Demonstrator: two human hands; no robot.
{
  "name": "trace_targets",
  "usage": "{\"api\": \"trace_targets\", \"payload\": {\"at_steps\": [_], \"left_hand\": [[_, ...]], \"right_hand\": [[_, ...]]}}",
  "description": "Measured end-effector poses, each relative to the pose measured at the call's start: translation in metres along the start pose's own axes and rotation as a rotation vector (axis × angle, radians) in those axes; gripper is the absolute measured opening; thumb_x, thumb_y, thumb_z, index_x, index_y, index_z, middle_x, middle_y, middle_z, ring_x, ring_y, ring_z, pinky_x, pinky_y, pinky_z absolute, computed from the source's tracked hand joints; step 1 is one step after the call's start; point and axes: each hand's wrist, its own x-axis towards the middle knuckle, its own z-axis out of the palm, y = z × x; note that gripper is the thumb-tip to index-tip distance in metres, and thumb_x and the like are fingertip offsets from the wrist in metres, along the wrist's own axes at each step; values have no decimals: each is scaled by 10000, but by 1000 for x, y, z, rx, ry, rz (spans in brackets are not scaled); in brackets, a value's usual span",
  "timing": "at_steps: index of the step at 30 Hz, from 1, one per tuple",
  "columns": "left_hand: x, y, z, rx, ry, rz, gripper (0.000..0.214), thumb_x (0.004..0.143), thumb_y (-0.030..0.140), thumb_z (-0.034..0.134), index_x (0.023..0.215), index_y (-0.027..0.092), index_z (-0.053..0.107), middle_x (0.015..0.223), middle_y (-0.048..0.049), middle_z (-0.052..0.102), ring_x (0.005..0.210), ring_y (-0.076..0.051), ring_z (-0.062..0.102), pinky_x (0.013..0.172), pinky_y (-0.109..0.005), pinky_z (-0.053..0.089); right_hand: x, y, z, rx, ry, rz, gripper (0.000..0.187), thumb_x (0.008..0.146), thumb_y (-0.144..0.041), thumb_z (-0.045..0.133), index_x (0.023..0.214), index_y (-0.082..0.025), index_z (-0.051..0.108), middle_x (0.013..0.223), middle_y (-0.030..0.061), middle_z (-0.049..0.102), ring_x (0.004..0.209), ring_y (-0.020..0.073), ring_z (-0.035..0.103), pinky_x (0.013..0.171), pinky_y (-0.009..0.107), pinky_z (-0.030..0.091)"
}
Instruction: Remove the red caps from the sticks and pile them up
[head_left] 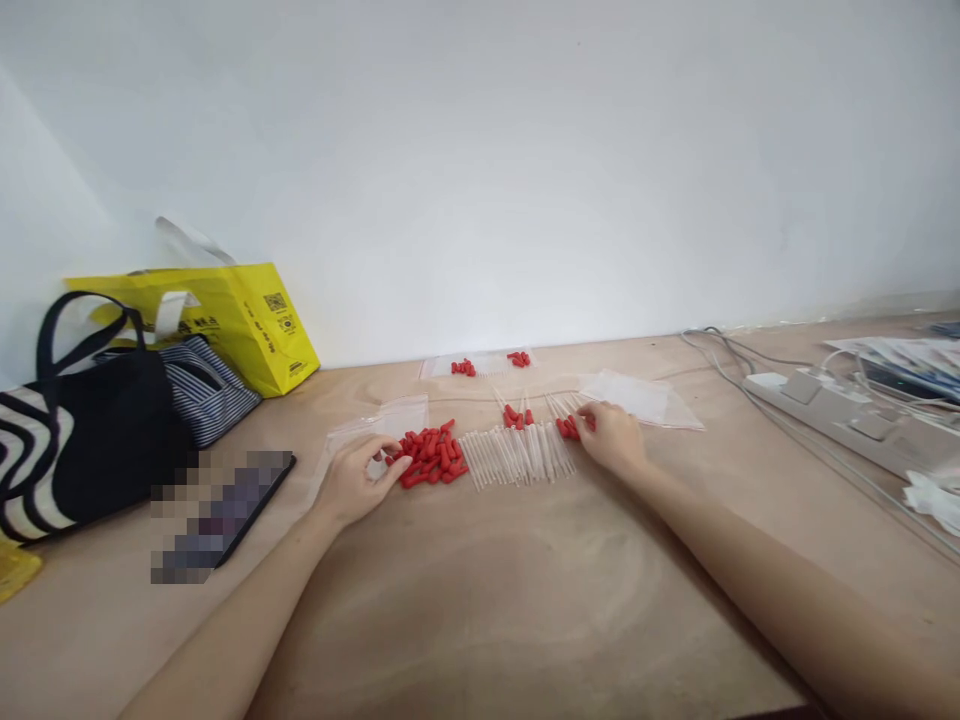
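Note:
My left hand (358, 478) is at the left edge of a pile of small red club-shaped pieces (435, 455). Its thumb and forefinger are curled round one red piece at that edge. Right of the pile, thin whitish sticks (517, 455) lie side by side in a row. Behind them lie a few sticks with red pieces (516, 416) on their ends. My right hand (613, 437) is closed at the row's right end, fingertips pinching the red end of a stick. Other red-ended sticks (568, 428) lie against those fingers, which partly hide them.
Clear plastic bags lie left of the pile and behind my right hand (645, 398); another bag (491, 362) by the wall has red pieces on it. A phone (240, 510), a black bag (112, 430) and a yellow bag (255, 320) are left; a power strip (847, 420) and cables, right.

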Motion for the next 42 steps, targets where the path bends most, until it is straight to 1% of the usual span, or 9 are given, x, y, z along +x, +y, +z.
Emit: {"api": "trace_targets", "payload": {"at_steps": [5, 13, 20, 24, 29, 33, 38, 40, 42], "left_hand": [[-2, 20, 12, 12, 202, 104, 91, 782, 253, 494, 785, 185, 554, 678, -9, 610, 644, -141, 547, 664, -279, 424], [-5, 68, 34, -138, 88, 384, 81, 775, 145, 484, 748, 187, 547, 689, -9, 622, 659, -138, 523, 656, -291, 388], [0, 72, 44, -186, 80, 305, 96, 781, 162, 479, 730, 185, 557, 677, -8, 610, 692, -145, 507, 688, -304, 375], [6, 83, 50, -178, 118, 240, 105, 780, 186, 500, 732, 202, 592, 669, 6, 629, 703, -151, 516, 710, -323, 350], [15, 105, 57, -152, 72, 69, 144, 816, 253, 482, 831, 237, 625, 756, 16, 666, 753, -169, 525, 732, -356, 309], [16, 116, 59, -138, -24, -3, 205, 854, 278, 413, 950, 225, 586, 912, -2, 657, 851, -185, 518, 763, -373, 284], [10, 114, 59, -157, -34, 66, 205, 867, 258, 375, 848, 190, 568, 798, -10, 659, 797, -174, 527, 769, -368, 275], [9, 109, 59, -137, 9, 89, 186, 860, 241, 389, 825, 192, 565, 754, -5, 658, 760, -170, 535, 758, -370, 275], [10, 102, 58, -74, 68, 106, 151, 839, 247, 434, 800, 198, 572, 734, -2, 659, 742, -175, 543, 764, -382, 274]], "right_hand": [[17, 19, -5, 63, -194, 277, 270, 739, -406, 475, 813, -209, 645, 803, 59, 656, 792, 213, 579, 626, 282, 361], [22, 5, -1, 40, -253, 273, 322, 651, -511, 522, 685, -225, 666, 745, 64, 654, 790, 248, 576, 683, 348, 376], [20, -3, -2, 49, -158, 229, 264, 709, -389, 479, 611, -203, 639, 707, 57, 644, 783, 233, 566, 758, 384, 343], [5, -17, -1, 453, -135, 148, 317, 737, -435, 442, 656, -174, 603, 643, 31, 618, 625, 160, 550, 598, 262, 373], [-24, -47, 4, 886, -304, -35, 336, 735, -452, 455, 613, -155, 556, 552, -1, 542, 508, 111, 458, 494, 221, 339], [-39, -65, 5, 921, -388, -92, 300, 748, -417, 466, 611, -167, 562, 543, -6, 540, 491, 111, 432, 465, 222, 323], [-48, -73, 2, 904, -446, -178, 297, 794, -350, 413, 634, -166, 583, 595, -18, 575, 557, 121, 492, 513, 216, 350], [-49, -71, 0, 772, -345, -261, 301, 820, -313, 388, 628, -179, 576, 578, -18, 572, 557, 123, 494, 539, 227, 346], [-48, -65, -2, 525, -84, -370, 275, 822, -291, 406, 624, -188, 567, 555, -7, 563, 576, 135, 491, 588, 254, 339]]}}
